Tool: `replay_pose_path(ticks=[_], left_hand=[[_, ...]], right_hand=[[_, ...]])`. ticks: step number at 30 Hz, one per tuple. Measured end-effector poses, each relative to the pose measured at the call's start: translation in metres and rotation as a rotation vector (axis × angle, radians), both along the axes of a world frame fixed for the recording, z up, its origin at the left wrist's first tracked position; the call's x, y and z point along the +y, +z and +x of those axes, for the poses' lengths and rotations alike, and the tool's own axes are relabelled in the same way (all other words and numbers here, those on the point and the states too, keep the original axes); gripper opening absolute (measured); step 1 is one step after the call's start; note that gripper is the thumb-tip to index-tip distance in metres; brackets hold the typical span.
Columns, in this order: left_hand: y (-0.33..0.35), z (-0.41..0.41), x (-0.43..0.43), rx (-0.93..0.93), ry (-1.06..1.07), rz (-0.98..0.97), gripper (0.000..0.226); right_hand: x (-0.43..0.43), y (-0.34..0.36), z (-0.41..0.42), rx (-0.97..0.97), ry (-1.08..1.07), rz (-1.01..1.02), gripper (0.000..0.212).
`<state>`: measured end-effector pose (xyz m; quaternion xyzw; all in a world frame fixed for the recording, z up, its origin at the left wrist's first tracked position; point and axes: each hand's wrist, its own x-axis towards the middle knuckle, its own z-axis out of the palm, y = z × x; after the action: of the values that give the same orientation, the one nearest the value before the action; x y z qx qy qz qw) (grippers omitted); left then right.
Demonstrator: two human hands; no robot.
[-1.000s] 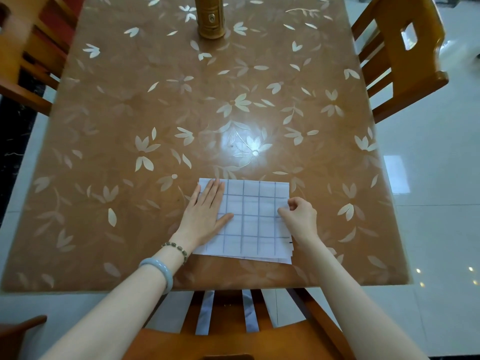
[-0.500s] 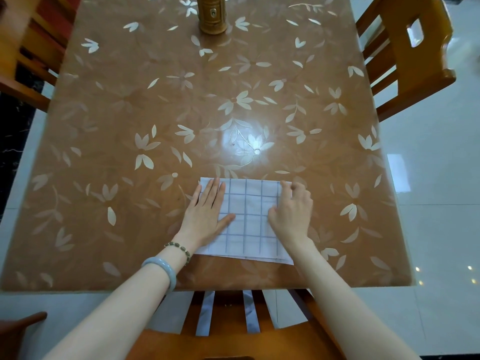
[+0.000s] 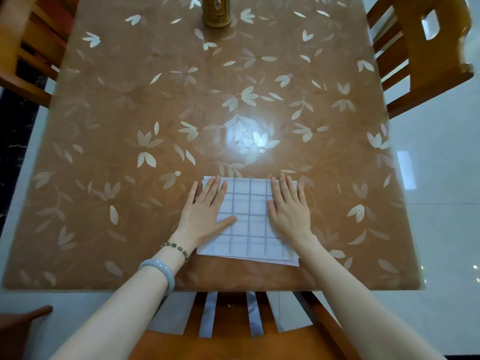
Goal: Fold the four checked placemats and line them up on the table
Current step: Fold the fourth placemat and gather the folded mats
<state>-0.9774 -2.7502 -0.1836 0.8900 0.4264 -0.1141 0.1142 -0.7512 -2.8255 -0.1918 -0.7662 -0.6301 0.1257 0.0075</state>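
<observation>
Chair slats (image 3: 233,307) and a wooden seat occupy the nearest zone, below the table edge. Both forearms extend forward over them. The left wrist carries a pale blue bangle (image 3: 159,268) and a bead bracelet (image 3: 176,249).

The checked placemats (image 3: 249,224) lie flat as one folded stack near the front edge of the table (image 3: 124,120), roughly centred. The stack is white with a grey-blue grid. Offset layer edges show at its near right corner.

The left hand (image 3: 205,216) rests palm down on the left part of the stack. Its fingers are straight and close together, pointing away from the person. The thumb is splayed toward the centre, and the little finger lies past the left edge on the table.

The right hand (image 3: 291,211) rests palm down on the right part. Its fingers are straight and slightly spread, with the tips at the far edge.

The table surface is glossy brown with a pale leaf pattern and a bright glare spot. A gold cylinder (image 3: 217,11) stands at the far end. One wooden chair (image 3: 420,61) stands at the right side, another (image 3: 23,48) at the left.
</observation>
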Motion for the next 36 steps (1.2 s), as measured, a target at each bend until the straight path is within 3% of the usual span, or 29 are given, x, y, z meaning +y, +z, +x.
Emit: replay_pose_path(ticks=[10,15,18,22,24,26,28,30,36], left_hand=[[0.02,-0.041,0.05,0.15,-0.347,-0.097,0.135],[0.026,-0.042,0.048,0.178,-0.359,-0.106,0.142],[0.039,-0.041,0.026,0.038,-0.052,-0.219,0.128],[0.045,-0.025,-0.016,-0.306,0.568,-0.106,0.061],[0.046,-0.01,-0.029,-0.34,0.74,-0.111,0.054],[0.045,0.003,-0.034,-0.336,0.811,-0.127,0.051],[0.047,0.011,-0.031,-0.34,0.866,-0.16,0.047],[0.049,0.015,-0.027,-0.338,0.91,-0.199,0.044],[0.056,0.012,-0.023,-0.309,0.913,-0.263,0.035]], right_hand=[[-0.015,0.007,0.024,-0.029,-0.072,-0.044,0.064],[-0.015,0.008,0.024,-0.06,-0.061,-0.062,0.064],[-0.014,0.009,0.025,-0.084,-0.042,-0.06,0.063],[-0.011,0.013,0.018,-0.123,-0.03,0.055,0.058],[-0.006,0.019,0.01,-0.128,-0.012,0.14,0.057],[0.002,0.029,-0.001,-0.03,-0.018,0.222,0.053],[0.006,0.04,-0.015,0.187,0.001,0.306,0.034],[0.006,0.048,-0.029,0.363,0.061,0.255,0.022],[-0.006,0.037,-0.044,0.455,0.01,0.024,0.025]])
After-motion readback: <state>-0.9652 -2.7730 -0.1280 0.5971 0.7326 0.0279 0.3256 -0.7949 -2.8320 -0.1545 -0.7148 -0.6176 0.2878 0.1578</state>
